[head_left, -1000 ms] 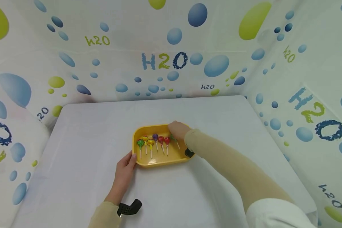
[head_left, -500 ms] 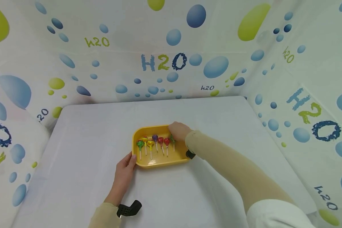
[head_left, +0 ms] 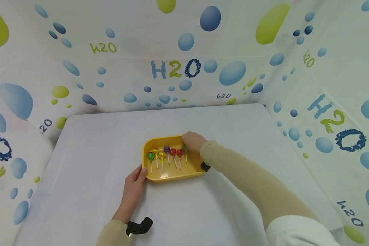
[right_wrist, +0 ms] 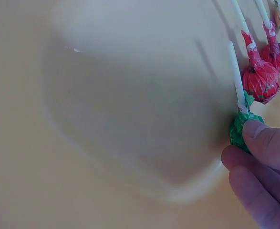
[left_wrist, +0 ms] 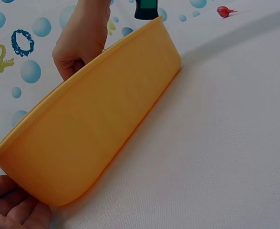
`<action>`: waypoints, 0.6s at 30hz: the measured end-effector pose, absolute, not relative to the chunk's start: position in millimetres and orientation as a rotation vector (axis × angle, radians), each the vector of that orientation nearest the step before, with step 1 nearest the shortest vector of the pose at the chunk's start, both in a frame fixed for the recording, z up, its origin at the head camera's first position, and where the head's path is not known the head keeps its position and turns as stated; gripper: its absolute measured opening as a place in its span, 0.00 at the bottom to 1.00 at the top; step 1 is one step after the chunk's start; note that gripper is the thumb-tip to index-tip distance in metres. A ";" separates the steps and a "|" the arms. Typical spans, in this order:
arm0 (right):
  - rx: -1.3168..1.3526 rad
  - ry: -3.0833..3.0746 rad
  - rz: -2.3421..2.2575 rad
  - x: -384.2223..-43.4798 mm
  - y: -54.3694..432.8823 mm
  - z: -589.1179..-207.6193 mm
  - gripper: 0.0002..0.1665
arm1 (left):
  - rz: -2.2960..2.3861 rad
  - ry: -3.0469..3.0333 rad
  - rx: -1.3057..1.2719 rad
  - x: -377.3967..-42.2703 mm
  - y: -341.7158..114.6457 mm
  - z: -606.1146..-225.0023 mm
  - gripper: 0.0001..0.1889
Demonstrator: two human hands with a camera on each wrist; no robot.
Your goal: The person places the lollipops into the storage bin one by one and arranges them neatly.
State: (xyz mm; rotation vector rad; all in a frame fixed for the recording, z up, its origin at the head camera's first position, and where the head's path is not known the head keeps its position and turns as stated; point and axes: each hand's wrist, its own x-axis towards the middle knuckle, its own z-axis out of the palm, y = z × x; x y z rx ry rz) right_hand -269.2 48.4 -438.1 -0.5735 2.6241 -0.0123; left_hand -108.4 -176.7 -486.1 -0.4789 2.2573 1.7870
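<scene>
A yellow tray (head_left: 172,178) sits on the white table with several wrapped lollipops in a row. My left hand (head_left: 133,184) grips its left near corner, thumb at the rim and fingers against the outer wall. My right hand (head_left: 194,140) reaches inside at the far right. In the right wrist view, its thumb and fingers pinch the wrapped head of a green lollipop (right_wrist: 237,129), whose white stick points away from the hand. Beside it lie two red lollipops (right_wrist: 261,81). Further left are a purple lollipop (head_left: 167,149), yellow lollipops (head_left: 161,156) and another green lollipop (head_left: 150,156).
In the left wrist view, a single red lollipop (left_wrist: 223,11) lies on the table beyond the tray. White sheets (head_left: 126,68) printed with blue and green drops hang behind and beside the table (head_left: 95,153).
The green lollipop in my right hand has turned from a slant to nearly upright in the head view, closer in line with the row. The left hand keeps its hold on the tray.
</scene>
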 end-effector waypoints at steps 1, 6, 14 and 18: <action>-0.578 2.623 -0.011 -269.1 47.8 -438.4 0.02 | 1.786 2.258 -0.480 -108.2 -176.6 -486.0 0.31; -0.599 2.621 -0.016 -267.4 45.6 -438.5 0.03 | 1.786 2.256 -0.481 -107.2 -176.4 -485.7 0.31; -0.560 2.641 -0.047 -270.0 46.8 -438.9 0.02 | 1.783 2.254 -0.473 -109.1 -178.2 -482.6 0.31; -0.526 2.625 -0.067 -272.0 47.5 -438.3 0.04 | 1.770 2.251 -0.477 -110.2 -179.1 -481.7 0.32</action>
